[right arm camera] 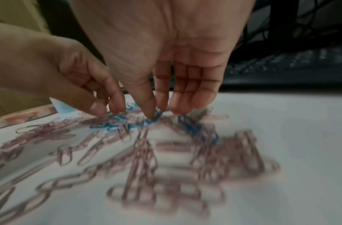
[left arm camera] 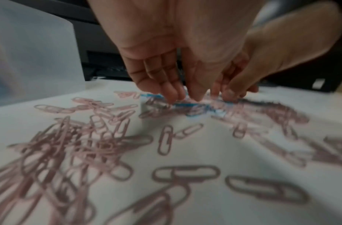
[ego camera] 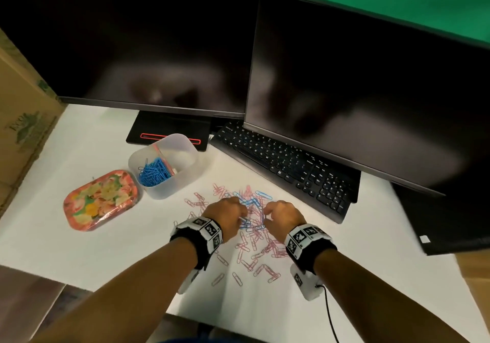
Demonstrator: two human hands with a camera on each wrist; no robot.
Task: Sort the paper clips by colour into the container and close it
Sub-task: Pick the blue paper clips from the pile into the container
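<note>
A mixed heap of pink paper clips (ego camera: 254,247) and blue paper clips (ego camera: 252,200) lies on the white table. Both hands reach down into its middle. My left hand (ego camera: 242,216) pinches a blue clip (left arm camera: 187,105) between thumb and fingertips. My right hand (ego camera: 265,214) pinches another blue clip (right arm camera: 155,118) between thumb and forefinger. The translucent container (ego camera: 185,143) stands open at the back left. A divider splits it in two, and blue clips (ego camera: 153,170) fill its left compartment. Its floral lid (ego camera: 102,199) lies to the left of it.
Two dark monitors (ego camera: 358,96) stand behind, with a black keyboard (ego camera: 289,167) under the right one, close to the heap. A cardboard box (ego camera: 23,120) stands at the far left. The table's front edge (ego camera: 79,287) runs below my forearms.
</note>
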